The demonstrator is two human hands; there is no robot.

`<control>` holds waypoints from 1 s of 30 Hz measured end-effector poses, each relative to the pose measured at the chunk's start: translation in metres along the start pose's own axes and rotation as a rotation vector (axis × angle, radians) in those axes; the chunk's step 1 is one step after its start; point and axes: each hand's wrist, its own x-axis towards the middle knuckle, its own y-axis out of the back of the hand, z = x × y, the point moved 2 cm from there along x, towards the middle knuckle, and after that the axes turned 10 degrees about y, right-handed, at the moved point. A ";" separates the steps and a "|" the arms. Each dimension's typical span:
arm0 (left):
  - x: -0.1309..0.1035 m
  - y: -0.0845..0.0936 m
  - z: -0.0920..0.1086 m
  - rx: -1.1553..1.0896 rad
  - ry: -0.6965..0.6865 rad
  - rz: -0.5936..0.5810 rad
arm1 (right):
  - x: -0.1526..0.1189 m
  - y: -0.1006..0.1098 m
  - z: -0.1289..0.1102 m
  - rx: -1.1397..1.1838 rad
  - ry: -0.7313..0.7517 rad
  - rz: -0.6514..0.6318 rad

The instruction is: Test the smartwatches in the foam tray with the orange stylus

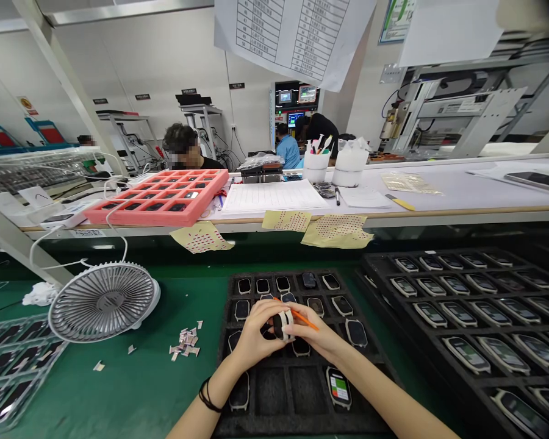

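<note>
Above a black foam tray (274, 427) of watch cases, my left hand (256, 332) grips a watch case (281, 325) by its side, fingers and thumb wrapped round it. The case is held on edge, its dark face toward the left. My right hand (315, 332) meets it from the other side, closed round an orange stick-like tool (304, 317) and touching the case's pale frame. A watch with a lit, coloured screen (338, 388) lies in the tray below my right forearm. Two compartments near the front of the tray hold nothing.
A second foam tray of watches (439, 332) stands at the right. On the left are a round grey fan (105, 302), small loose pieces (185, 342) and a clear tray (16, 366). The raised shelf behind bears a pink foam tray (196, 210). People sit beyond it.
</note>
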 end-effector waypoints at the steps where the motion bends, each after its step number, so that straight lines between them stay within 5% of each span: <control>1: 0.000 0.000 -0.001 0.000 0.002 -0.001 | 0.000 0.000 0.001 0.000 0.004 0.008; 18: 0.000 0.001 -0.001 0.017 0.030 0.007 | 0.000 0.000 0.003 -0.035 -0.002 0.015; 24: -0.001 0.002 -0.007 0.002 0.052 0.066 | 0.003 0.010 -0.011 -0.100 0.255 0.271; 30: -0.003 0.003 -0.014 -0.024 0.205 0.085 | -0.010 0.016 -0.026 -0.184 0.488 0.349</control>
